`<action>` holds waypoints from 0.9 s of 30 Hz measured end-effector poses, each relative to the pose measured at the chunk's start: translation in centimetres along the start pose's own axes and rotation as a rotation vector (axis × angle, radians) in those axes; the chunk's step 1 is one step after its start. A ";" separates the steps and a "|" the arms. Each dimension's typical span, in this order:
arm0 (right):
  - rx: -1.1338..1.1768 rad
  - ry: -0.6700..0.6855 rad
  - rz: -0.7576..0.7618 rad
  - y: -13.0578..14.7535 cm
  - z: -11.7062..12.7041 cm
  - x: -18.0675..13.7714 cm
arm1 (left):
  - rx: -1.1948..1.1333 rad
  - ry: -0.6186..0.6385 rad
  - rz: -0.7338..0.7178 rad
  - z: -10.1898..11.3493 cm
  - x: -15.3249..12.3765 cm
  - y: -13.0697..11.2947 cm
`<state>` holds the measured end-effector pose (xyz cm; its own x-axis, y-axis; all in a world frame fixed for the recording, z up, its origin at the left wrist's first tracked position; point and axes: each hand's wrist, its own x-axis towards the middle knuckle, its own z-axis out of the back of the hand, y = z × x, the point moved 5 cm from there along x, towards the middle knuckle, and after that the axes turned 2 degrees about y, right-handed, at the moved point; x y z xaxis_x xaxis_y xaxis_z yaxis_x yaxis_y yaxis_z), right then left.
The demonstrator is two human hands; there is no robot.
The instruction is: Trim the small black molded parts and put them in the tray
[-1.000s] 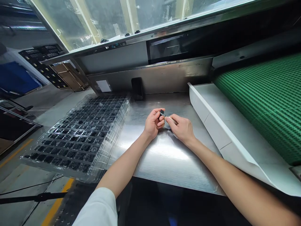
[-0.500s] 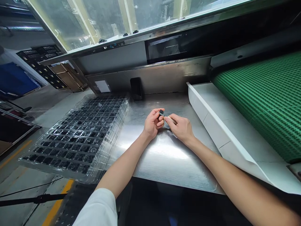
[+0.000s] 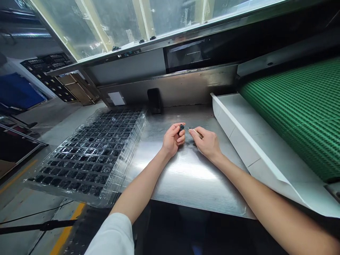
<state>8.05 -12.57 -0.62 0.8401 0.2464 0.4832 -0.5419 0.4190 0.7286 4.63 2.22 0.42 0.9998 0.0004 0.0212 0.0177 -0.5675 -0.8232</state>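
Note:
My left hand (image 3: 172,139) pinches a small black round part (image 3: 182,127) between thumb and fingers, just above the steel worktop (image 3: 186,173). My right hand (image 3: 208,143) grips a thin pointed tool (image 3: 193,130), its tip a short gap to the right of the part. Both hands sit near the middle of the worktop. A stack of clear plastic trays (image 3: 90,152) with several small black parts in their pockets lies to the left of my left hand.
A white chute (image 3: 239,131) borders the worktop on the right, with a green ribbed conveyor belt (image 3: 300,113) beyond it. A small black block (image 3: 154,101) stands at the back wall. Machine housing with glass panels rises behind. Cartons and dark trays sit far left.
My right hand has drawn the tool tip slightly away from the black part, which it touched before. My left hand holds the part in nearly the same spot.

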 end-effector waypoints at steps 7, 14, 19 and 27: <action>0.130 -0.062 0.067 0.9 0.6 -0.1 | -0.003 0.005 0.023 -0.1 0.2 0.1; 0.152 -0.043 0.056 0.9 0.5 -0.1 | 0.094 -0.095 -0.005 1.1 0.6 0.9; 0.129 -0.003 0.048 1.1 0.3 -0.3 | 0.101 -0.090 0.017 1.2 0.8 0.9; 0.133 0.030 0.038 0.9 -0.3 -0.6 | 0.114 -0.110 0.043 1.2 0.7 1.1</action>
<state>7.08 -12.10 -0.38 0.8183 0.2867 0.4982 -0.5698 0.2894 0.7692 5.33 2.62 -1.12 0.9948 0.0717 -0.0730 -0.0306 -0.4718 -0.8812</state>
